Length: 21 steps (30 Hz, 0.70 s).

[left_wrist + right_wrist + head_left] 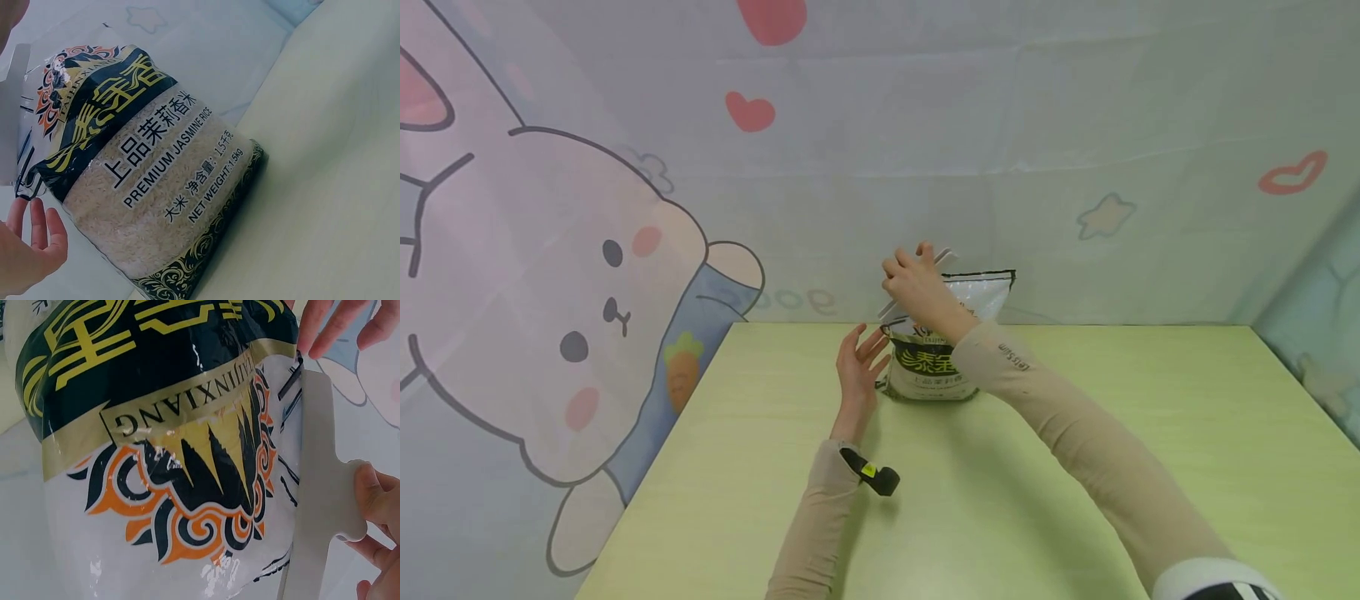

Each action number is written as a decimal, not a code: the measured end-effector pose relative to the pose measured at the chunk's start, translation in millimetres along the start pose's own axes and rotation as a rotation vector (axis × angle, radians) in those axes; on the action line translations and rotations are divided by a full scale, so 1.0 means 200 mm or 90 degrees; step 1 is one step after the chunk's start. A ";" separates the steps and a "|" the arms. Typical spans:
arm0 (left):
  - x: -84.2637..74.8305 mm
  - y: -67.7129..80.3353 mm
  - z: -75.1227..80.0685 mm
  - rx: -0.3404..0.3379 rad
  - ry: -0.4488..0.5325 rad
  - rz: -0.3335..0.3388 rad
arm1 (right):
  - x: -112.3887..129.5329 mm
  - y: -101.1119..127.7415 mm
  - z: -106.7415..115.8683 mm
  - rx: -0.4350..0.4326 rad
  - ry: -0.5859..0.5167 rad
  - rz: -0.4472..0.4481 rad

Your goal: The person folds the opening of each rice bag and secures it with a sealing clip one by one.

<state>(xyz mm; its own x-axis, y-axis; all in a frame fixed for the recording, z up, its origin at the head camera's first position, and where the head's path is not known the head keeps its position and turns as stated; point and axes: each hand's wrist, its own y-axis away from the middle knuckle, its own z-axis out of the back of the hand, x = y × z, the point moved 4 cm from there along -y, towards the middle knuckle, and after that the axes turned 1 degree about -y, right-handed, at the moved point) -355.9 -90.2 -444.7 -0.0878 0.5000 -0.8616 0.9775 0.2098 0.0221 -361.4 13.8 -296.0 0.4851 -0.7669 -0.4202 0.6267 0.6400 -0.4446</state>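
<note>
Bag of rice (934,367) upright at far edge of desk (1075,500), against cartoon curtain (550,292). R hand (916,283) at bag top, fingers pinching white clip (322,506) along its edge. L hand (859,367) just beside bag's left side, fingers relaxed, grip released, holding nothing.

Soft, even light fills the head view, bright and a little washed out — colours look pale, and shadows under the arms on the green table (1075,400) are faint. Straight lines bow toward the frame edges. In the right wrist view the glossy rice bag (156,456) shows small white glare spots — the close fingers at the right edge are slightly soft.
</note>
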 end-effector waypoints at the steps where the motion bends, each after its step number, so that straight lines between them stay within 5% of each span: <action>1: 0.00 0.00 0.00 0.004 0.002 0.000 | 0.01 0.00 0.00 0.000 -0.003 0.002; 12: -0.03 0.06 -0.03 0.069 0.032 0.033 | 0.05 0.02 -0.02 -0.014 0.003 0.012; 21: 0.03 0.03 0.00 0.122 0.254 0.141 | 0.05 0.01 -0.03 -0.008 0.015 0.019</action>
<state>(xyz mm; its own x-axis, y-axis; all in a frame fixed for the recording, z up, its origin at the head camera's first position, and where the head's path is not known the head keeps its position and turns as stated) -350.0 -85.8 -449.0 0.0966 0.8054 -0.5849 0.9953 -0.0780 0.0570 -357.9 7.9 -306.1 0.4889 -0.7462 -0.4519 0.6039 0.6633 -0.4420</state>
